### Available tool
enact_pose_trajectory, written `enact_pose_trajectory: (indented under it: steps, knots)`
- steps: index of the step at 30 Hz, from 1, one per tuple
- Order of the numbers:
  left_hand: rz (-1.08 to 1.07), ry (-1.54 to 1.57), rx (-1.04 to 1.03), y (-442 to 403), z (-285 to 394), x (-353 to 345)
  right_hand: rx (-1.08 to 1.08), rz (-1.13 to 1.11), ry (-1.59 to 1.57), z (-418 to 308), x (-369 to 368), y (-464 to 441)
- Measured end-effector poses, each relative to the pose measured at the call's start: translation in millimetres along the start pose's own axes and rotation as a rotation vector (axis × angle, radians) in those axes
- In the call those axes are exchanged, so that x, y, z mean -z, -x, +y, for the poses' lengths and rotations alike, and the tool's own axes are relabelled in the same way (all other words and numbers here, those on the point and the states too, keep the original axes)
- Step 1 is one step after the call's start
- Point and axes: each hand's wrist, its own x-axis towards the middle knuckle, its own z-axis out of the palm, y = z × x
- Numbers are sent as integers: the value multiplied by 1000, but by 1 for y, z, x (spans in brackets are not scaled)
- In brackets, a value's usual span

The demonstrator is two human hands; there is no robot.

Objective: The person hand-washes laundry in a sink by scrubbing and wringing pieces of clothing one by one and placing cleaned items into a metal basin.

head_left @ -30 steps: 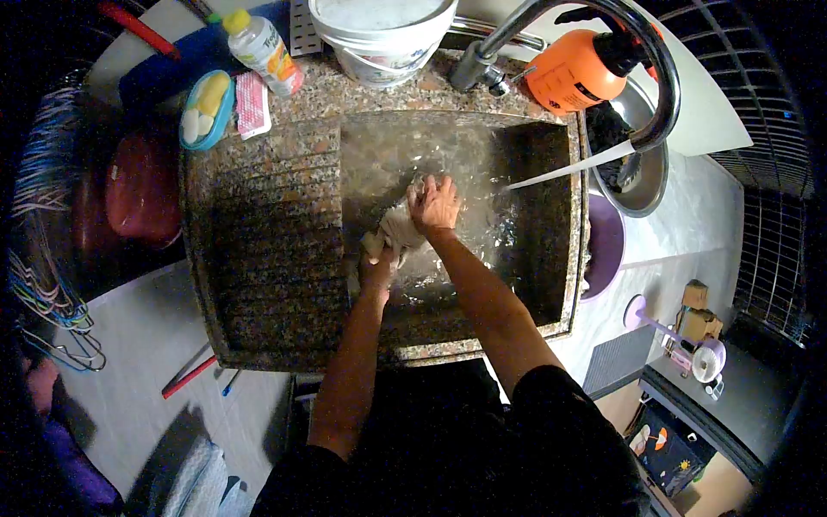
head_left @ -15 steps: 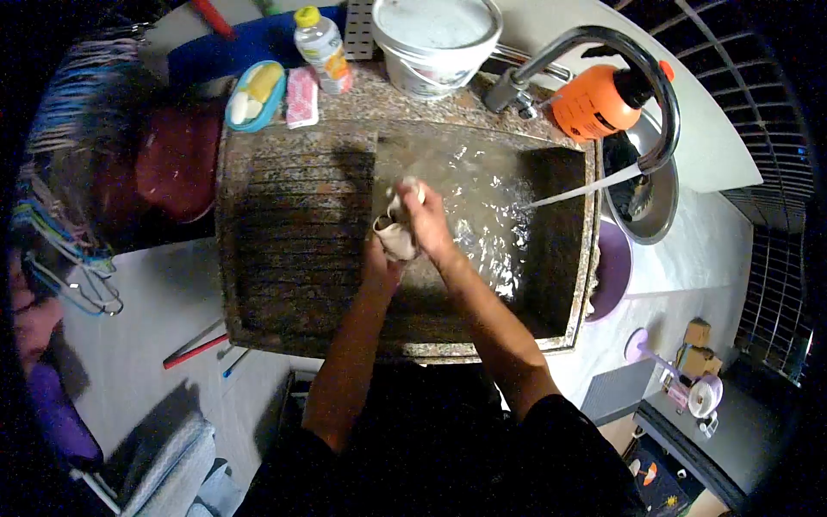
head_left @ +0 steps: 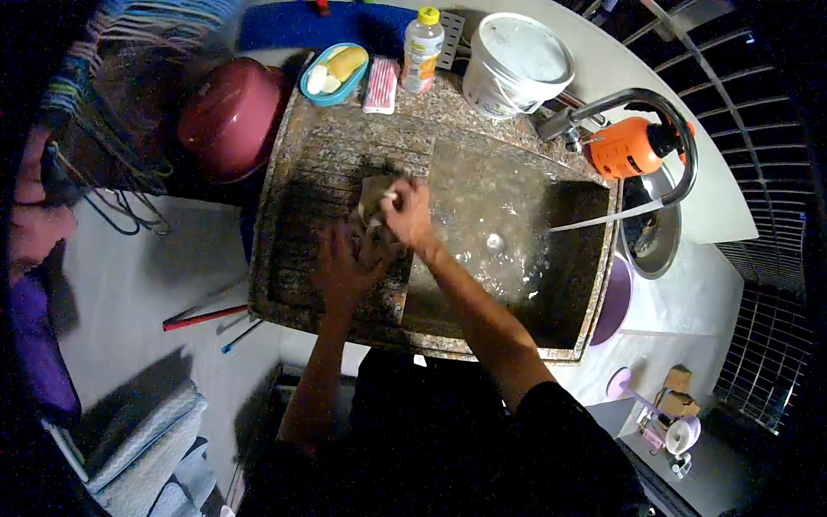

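A small, pale wet cloth (head_left: 372,217) lies partly bunched on the ribbed stone washboard (head_left: 314,159), left of the water-filled basin (head_left: 482,189). My right hand (head_left: 411,215) is closed on its upper right part, fingers curled in. Spread flat on the ribs beside the cloth's lower left edge is my left hand (head_left: 343,263), slightly smeared by motion. Whether its palm presses on the cloth I cannot tell. From the curved tap (head_left: 680,103) a stream of water (head_left: 603,218) runs into the basin.
Along the back edge stand a blue soap dish (head_left: 351,86), a pink-and-white striped brush or sponge (head_left: 381,86), a yellow-capped bottle (head_left: 422,53), a white bucket (head_left: 512,73) and an orange spray bottle (head_left: 622,148). A red basin (head_left: 228,116) sits left; a metal bowl (head_left: 662,246) sits right.
Both hands have moved left with the cloth, from above the water onto the washboard. My left hand has let go and spread out. The view has shifted too.
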Motion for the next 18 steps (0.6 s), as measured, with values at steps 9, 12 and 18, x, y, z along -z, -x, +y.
enact_pose_trajectory:
  steps: [9,12,18]
  knots:
    - [-64,-378,-65,-8,-5,-39,-33,-272,169,-4,-60,56]
    - [-92,-278,23,-5,0,-49,37,-344,434,8,-83,-23]
    - [-79,-125,16,-13,6,-30,44,-394,-158,-36,-40,3]
